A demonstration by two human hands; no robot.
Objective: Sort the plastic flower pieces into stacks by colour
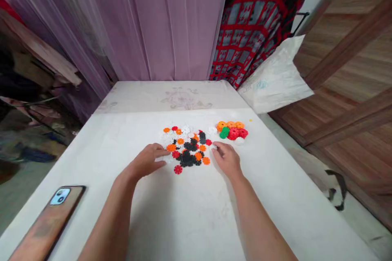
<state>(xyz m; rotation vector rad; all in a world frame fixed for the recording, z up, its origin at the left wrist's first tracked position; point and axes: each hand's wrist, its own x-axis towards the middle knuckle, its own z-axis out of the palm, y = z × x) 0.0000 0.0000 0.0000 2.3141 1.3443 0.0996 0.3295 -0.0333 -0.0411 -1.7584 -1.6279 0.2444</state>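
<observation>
A loose pile of flower-shaped plastic discs [187, 157], black, orange, red and white, lies on the white-covered table [190, 212]. At the pile's left edge my left hand [149, 160] rests with fingers apart, its fingertips beside an orange disc [171, 147]. My right hand [227, 159] is at the right edge, thumb and forefinger brought together near a red disc [208, 142]. Something small and white may be between those fingertips, but I cannot make it out. Behind the right hand sit clustered orange pieces [230, 124], red pieces [234, 133] and a green piece [224, 132].
A phone in a brown case [45, 224] lies at the table's left front. A white bag [275, 75] hangs beyond the right edge, near a wooden door [349, 49]. Purple curtains [153, 24] hang behind the table.
</observation>
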